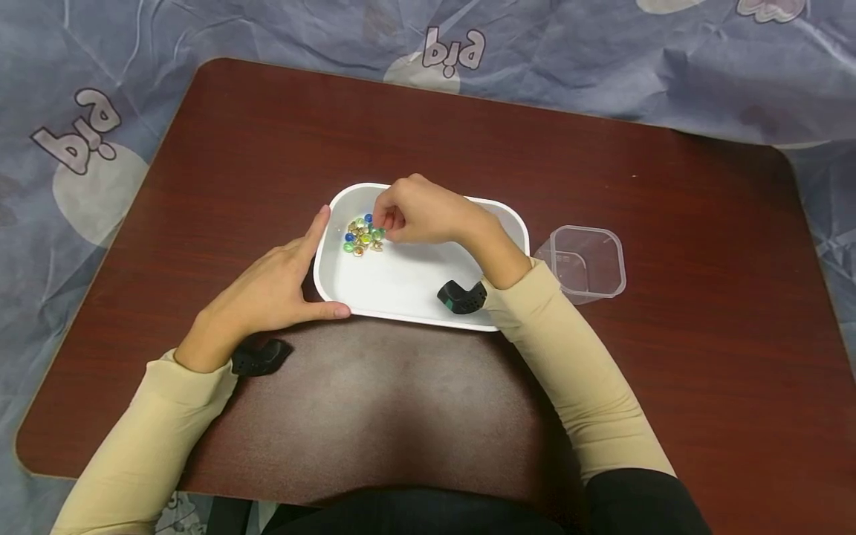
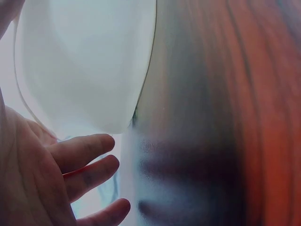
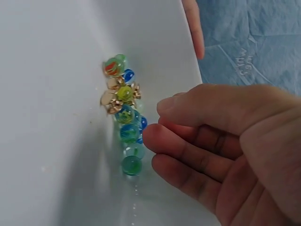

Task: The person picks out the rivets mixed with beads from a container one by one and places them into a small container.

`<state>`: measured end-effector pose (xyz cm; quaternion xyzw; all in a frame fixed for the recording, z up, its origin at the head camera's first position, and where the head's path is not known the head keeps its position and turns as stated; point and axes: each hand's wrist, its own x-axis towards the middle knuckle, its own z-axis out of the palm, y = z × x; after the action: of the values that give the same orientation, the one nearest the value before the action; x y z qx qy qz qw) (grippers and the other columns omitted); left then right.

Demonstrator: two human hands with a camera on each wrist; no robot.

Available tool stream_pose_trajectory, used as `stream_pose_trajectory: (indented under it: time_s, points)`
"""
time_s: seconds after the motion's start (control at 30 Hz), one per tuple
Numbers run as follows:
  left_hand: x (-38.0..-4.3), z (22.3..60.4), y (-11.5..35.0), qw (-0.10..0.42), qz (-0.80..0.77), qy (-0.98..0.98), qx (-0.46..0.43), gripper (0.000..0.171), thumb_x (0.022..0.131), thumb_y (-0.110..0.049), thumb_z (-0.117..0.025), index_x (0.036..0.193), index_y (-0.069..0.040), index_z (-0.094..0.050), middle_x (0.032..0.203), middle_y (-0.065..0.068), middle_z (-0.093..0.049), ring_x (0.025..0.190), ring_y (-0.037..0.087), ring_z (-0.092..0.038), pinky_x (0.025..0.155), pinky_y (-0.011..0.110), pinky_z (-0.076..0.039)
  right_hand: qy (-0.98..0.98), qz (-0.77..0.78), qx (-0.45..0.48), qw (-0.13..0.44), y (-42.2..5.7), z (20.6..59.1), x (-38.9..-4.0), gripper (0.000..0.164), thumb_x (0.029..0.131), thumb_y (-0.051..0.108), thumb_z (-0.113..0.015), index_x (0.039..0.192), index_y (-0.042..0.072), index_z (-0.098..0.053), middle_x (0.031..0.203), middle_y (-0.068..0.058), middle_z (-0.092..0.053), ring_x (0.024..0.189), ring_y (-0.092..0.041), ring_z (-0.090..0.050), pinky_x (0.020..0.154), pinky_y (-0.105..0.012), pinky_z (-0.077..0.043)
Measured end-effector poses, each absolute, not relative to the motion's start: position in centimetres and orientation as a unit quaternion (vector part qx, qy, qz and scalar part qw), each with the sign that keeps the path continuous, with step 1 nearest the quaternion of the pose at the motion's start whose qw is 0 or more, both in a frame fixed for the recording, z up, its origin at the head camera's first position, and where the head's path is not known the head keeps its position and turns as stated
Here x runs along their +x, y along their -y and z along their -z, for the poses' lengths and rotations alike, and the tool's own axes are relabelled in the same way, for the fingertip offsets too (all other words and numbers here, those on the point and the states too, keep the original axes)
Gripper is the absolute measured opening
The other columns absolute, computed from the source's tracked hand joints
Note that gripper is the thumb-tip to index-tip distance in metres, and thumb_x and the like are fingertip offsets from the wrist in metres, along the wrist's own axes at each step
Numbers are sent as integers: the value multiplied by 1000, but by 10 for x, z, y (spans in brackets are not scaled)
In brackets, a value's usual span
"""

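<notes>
A white tray [image 1: 414, 290] lies on the table with a small cluster of glass marbles [image 1: 365, 238] near its left end. Among the marbles are small gold-coloured pieces [image 3: 109, 98] with shiny parts. My right hand [image 1: 421, 212] reaches over the tray, fingers bent and fingertips right beside the marbles. In the right wrist view, no object shows between its thumb and fingers; the index fingertip is partly hidden behind the thumb. My left hand [image 1: 274, 286] rests along the tray's left end, fingers extended at the side and thumb at the near rim.
A clear plastic container [image 1: 588, 264] stands just right of the tray, partly behind the right forearm. The dark reddish table [image 1: 702, 334] has rounded corners. Blue patterned cloth [image 1: 301, 37] surrounds it. Black wrist devices [image 1: 261, 358] sit on both wrists.
</notes>
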<state>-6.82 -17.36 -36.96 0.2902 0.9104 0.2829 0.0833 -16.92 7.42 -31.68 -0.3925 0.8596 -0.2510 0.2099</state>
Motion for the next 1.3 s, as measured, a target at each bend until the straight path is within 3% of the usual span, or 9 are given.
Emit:
stream_pose_trajectory:
  time_s: [0.47,0.7,1.1,1.3]
  points:
    - [-69,372,175,79,-281,-912,289,129,78,-51,-81,158,-16,13,155,24,-31,131,37,-47,102,53,-40,-864,209,-395,232,-64,329,-170,14,78,-7,-62,79,6,-66,75,-2,-58,73,-14,-53,70,-24,-43]
    - [-69,372,176,79,-283,-910,294,128,79,-51,-80,158,-13,12,154,25,-32,131,38,-47,102,54,-40,-864,200,-400,232,-61,333,-170,13,79,-6,-64,77,7,-66,72,-2,-58,71,-14,-51,81,-28,-42]
    - [-69,372,174,84,-283,-914,278,131,75,-49,-84,158,-16,12,155,23,-31,131,36,-47,102,52,-40,-870,178,-407,213,-56,337,-168,14,78,2,-74,70,7,-64,66,0,-54,67,-13,-47,66,-25,-39]
    - [-69,373,174,85,-288,-913,275,130,75,-49,-84,159,-17,11,154,22,-34,129,35,-49,101,52,-41,-873,165,-406,215,-56,337,-167,15,79,5,-76,70,7,-64,65,1,-52,66,-12,-45,64,-24,-37]
